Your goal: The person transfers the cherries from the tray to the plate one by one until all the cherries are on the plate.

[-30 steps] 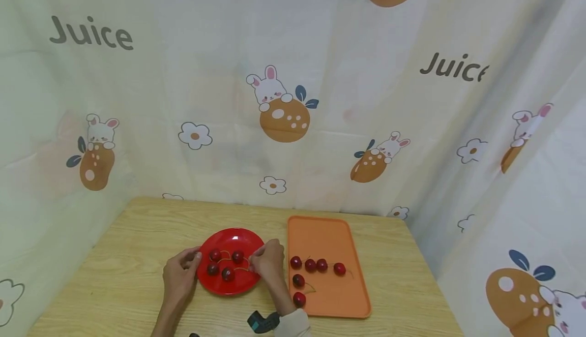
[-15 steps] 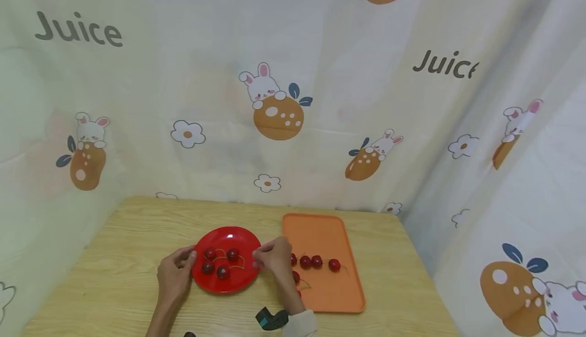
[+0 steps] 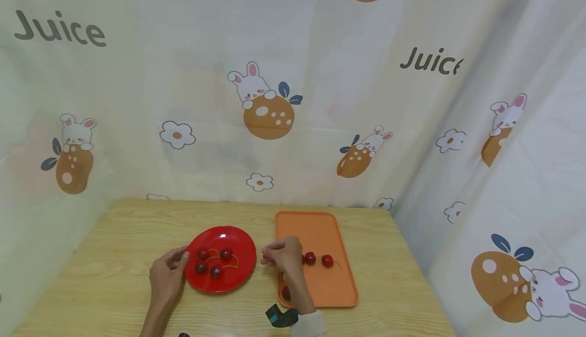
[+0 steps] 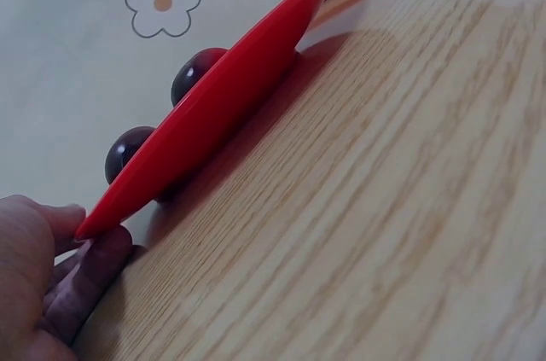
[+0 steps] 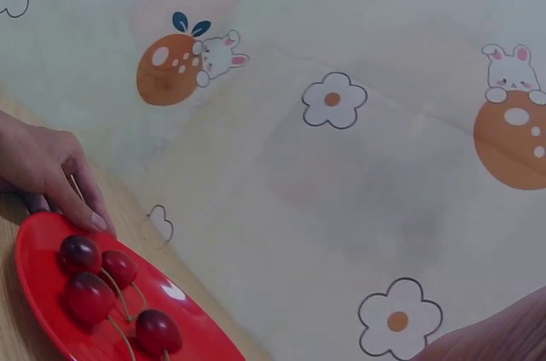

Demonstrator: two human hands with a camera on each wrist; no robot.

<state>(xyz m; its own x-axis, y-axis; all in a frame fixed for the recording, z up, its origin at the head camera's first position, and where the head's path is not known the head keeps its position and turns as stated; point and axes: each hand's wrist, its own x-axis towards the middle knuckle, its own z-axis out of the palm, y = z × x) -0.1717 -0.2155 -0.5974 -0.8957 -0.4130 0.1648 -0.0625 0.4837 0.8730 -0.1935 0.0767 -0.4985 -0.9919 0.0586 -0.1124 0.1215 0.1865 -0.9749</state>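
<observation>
A round red plate [image 3: 244, 271] lies on the table, and several dark red cherries [image 5: 90, 297] with thin green stems sit on it. My left hand [image 3: 167, 276] pinches the plate's left rim, thumb on top and fingers underneath, as the left wrist view shows. In that view the near side of the plate appears as a red edge with two cherries rising above it. My right hand [image 3: 285, 256] is between the plate and the orange tray [image 3: 316, 225], fingers loosely bent, with no cherry showing at the fingertips. It covers part of the tray and some cherries there.
More cherries [image 3: 327, 261] lie in the tray, in a row and down its left side. Wood-grain table [image 3: 389, 276] surrounds both dishes. A printed curtain [image 3: 201, 72] hangs behind and at both sides. A black device sits on the right wrist [image 3: 281, 316].
My right hand has moved right, off the plate and its cherry stems, toward the tray. The left hand stays at the plate rim. The head view has shifted slightly.
</observation>
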